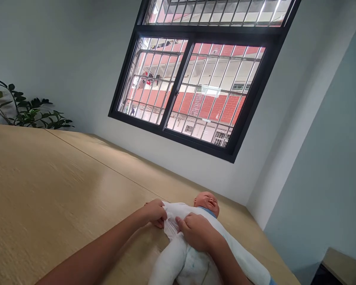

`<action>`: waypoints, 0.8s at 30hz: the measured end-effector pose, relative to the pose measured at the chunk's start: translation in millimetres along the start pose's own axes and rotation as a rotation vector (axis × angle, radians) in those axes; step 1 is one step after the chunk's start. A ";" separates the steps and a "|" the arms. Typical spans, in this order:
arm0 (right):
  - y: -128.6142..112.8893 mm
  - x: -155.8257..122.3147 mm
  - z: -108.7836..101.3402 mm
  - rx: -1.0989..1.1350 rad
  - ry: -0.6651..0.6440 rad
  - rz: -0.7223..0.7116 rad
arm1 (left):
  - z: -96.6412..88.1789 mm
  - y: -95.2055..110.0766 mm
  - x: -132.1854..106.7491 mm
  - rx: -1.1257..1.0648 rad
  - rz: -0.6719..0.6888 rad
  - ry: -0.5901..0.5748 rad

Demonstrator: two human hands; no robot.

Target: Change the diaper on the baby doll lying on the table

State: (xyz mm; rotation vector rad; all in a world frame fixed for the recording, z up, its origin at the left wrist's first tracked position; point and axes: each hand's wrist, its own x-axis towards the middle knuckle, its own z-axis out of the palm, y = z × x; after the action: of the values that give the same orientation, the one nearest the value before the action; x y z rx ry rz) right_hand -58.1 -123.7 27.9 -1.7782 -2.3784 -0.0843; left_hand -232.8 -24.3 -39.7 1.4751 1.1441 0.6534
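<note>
Both of our hands were on a baby doll (180,255) that lay on its back on the light wooden table (62,190). Its head pointed toward the wall under the window (195,87), and its legs pointed back toward us. The doll lay near the far right end of the table, close to the corner of the room.

Our left hand (154,213) was at the doll's shoulder on our left. Its fingers were drawn together and pinched the edge of the white cloth (173,213) that covered the doll's upper body. Our right hand (197,231) lay palm down across the doll's chest, just below the chin. Its thumb reached toward the left hand and pressed on the same cloth. The fingers curved over the far side of the torso, and we could not tell whether they had closed on any fabric or only rested there. The two hands were near each other, with a bunched fold of cloth between them.

A strip of blue collar (209,211) showed at the doll's neck. One white-clad leg stretched down to the lower edge of the view, beside our right forearm. More white fabric ran along the doll's other side, toward the table's right edge.

A leafy green plant (29,113) stood at the far left end of the table, well apart from the doll. The window was black-framed and barred, and through it we saw red and white building walls.
</note>
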 end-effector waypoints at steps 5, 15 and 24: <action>-6.2 -2.6 -10.4 -0.109 -0.152 -0.049 | -3.8 -1.2 3.0 0.000 0.005 -0.027; -26.5 -8.4 13.8 -0.174 -0.116 -0.056 | 16.8 12.9 -11.9 -0.278 0.133 -0.174; -59.7 -33.8 9.9 -0.186 -0.105 0.222 | 38.2 16.3 -18.6 -0.341 0.241 -0.215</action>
State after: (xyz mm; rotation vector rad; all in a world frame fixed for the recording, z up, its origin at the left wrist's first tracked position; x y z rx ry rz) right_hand -107.0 -171.3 15.8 -2.1719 -2.2886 -0.1930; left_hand -201.6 -55.9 -30.0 1.3593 0.6576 0.7913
